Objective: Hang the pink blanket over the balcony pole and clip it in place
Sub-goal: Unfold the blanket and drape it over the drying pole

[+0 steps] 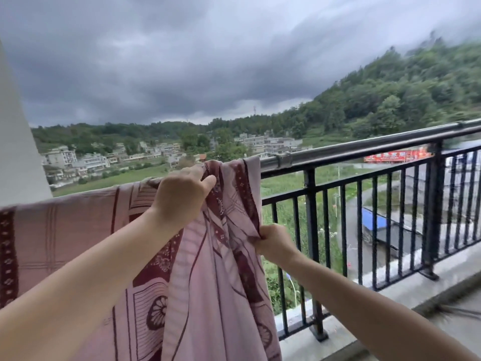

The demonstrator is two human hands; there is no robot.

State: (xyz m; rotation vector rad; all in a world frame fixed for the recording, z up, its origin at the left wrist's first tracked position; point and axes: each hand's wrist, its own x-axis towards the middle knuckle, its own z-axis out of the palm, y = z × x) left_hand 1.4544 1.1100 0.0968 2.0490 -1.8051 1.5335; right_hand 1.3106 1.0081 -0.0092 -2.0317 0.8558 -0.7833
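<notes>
Pink blanket [78, 243] draped over pole [364, 147] (both hands gripping)

Both bare forearms outstretched, left hand [181, 196] raised and pinching, right hand [274, 242] lower, fist-closed.

Overcast daylight, flat and fairly dim; heavy grey cloud [161, 61] fills the upper frame. Light diffuse from the open sky ahead, so shadows are soft, with only faint shading in the folds of the pink blanket [213, 269]. No glare. Wide-angle bending: the balcony rail [364, 148] curves and the horizon tilts. Motion smear at the right edge on the hillside [406, 95] and the railing bars [458, 199]. Distant buildings [86, 160] soft.
</notes>
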